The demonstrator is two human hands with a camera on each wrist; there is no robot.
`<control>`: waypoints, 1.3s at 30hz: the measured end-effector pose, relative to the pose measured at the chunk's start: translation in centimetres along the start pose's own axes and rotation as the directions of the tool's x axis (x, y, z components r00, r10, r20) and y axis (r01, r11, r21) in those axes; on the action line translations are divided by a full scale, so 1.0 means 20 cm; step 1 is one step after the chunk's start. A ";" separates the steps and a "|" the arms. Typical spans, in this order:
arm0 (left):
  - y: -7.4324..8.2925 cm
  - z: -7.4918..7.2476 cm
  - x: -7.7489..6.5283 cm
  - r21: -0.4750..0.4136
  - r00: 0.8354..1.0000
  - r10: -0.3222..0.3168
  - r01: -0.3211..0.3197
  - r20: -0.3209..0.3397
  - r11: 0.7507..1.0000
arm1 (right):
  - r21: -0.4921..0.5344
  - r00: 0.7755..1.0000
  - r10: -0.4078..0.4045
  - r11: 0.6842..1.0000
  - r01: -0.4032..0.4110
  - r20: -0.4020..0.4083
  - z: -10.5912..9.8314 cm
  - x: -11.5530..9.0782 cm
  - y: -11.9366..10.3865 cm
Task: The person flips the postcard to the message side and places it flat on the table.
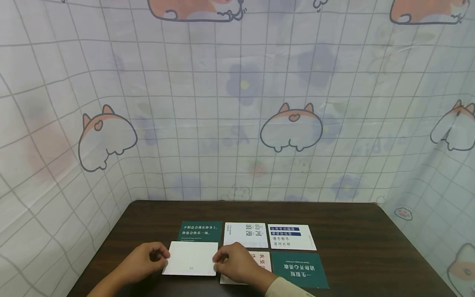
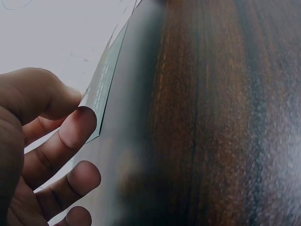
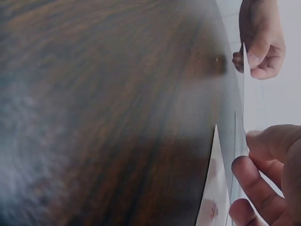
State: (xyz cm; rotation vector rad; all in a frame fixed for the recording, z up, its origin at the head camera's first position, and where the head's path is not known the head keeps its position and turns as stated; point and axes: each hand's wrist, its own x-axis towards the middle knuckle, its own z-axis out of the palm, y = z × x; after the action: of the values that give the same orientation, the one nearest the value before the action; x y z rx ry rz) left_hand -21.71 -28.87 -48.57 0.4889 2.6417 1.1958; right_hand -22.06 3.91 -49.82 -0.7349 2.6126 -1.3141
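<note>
A white card (image 1: 191,258) with a tiny mark near its lower edge is held at both short ends. My left hand (image 1: 144,262) pinches its left edge between thumb and index finger. At the right edge my right hand (image 1: 237,264) pinches it the same way. The left wrist view shows thumb and index fingertip on the card's edge, with the green card (image 2: 104,84) below it. In the head view, that green card (image 1: 200,231) with white writing lies partly hidden behind the white one. A white card with red writing (image 1: 261,260) is partly covered by my right hand.
On the dark wooden table (image 1: 371,247) lie a white card with dark vertical writing (image 1: 239,235), a white card with blue bands (image 1: 292,239) and a green card with upside-down writing (image 1: 299,270). A checked cloth with cartoon dogs (image 1: 208,123) surrounds the table.
</note>
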 end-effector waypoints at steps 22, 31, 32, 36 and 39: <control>0.00 0.02 0.01 0.110 1.000 -0.005 0.003 0.020 0.994 | -0.139 0.999 -0.037 0.990 0.037 0.000 0.02 -0.02 -0.01; 0.01 0.03 0.01 0.187 1.000 0.004 -0.005 0.008 0.982 | -0.276 0.994 -0.106 0.955 0.105 0.010 0.03 -0.01 0.00; 0.01 0.04 0.01 0.194 1.000 0.001 -0.002 0.006 0.981 | -0.276 0.994 -0.106 0.955 0.106 0.015 0.04 -0.01 0.00; 0.01 0.04 0.01 0.211 1.000 -0.010 0.010 0.000 0.977 | -0.282 0.994 -0.105 0.953 0.108 0.025 0.03 -0.01 0.00; 0.00 0.04 0.01 0.213 1.000 -0.008 0.008 0.000 0.977 | -0.302 0.994 -0.111 0.947 0.113 0.026 0.03 -0.01 0.00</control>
State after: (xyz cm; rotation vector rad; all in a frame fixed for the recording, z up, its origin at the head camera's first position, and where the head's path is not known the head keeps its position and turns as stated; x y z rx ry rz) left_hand -21.66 -28.20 -49.05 0.5123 2.7834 0.9127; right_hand -21.63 3.52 -50.22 -0.9422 2.8378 -0.9370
